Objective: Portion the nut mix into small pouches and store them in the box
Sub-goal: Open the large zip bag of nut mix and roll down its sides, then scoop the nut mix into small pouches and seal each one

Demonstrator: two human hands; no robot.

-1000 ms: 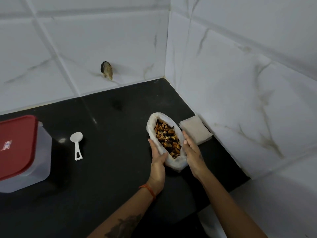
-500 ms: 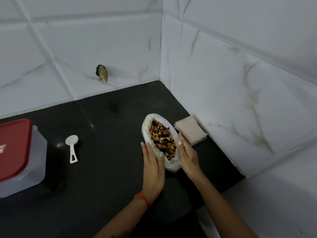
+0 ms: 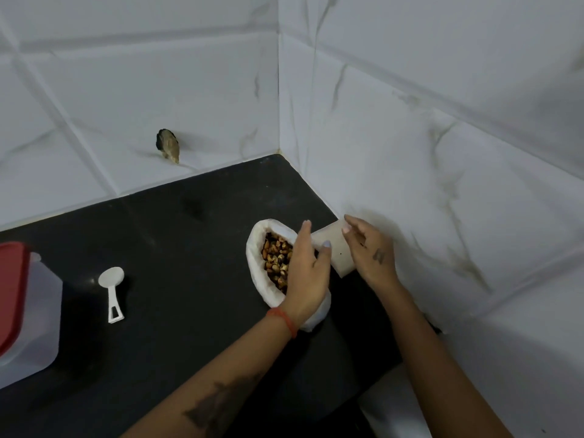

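Observation:
An open white bag (image 3: 255, 273) full of brown nut mix (image 3: 274, 259) lies on the black counter (image 3: 189, 311). Right of it, against the wall, lies a small stack of beige pouches (image 3: 336, 251). My left hand (image 3: 308, 273) stretches across the bag's right side with straight fingers, and its thumb and fingertips are at the stack's left edge. Above the stack's right side hovers my right hand (image 3: 371, 252), fingers relaxed, fingertips at the stack's far edge. The clear box with its red lid (image 3: 19, 311) stands at the far left. A white scoop (image 3: 112, 290) lies between box and bag.
White marble tiled walls meet in a corner behind the counter. A small brown stub (image 3: 168, 146) sticks out of the back wall. The counter's front edge runs just below my right forearm.
Both hands let go of the bag's sides and moved right and away from me to the pouch stack. The bag stays where it lay.

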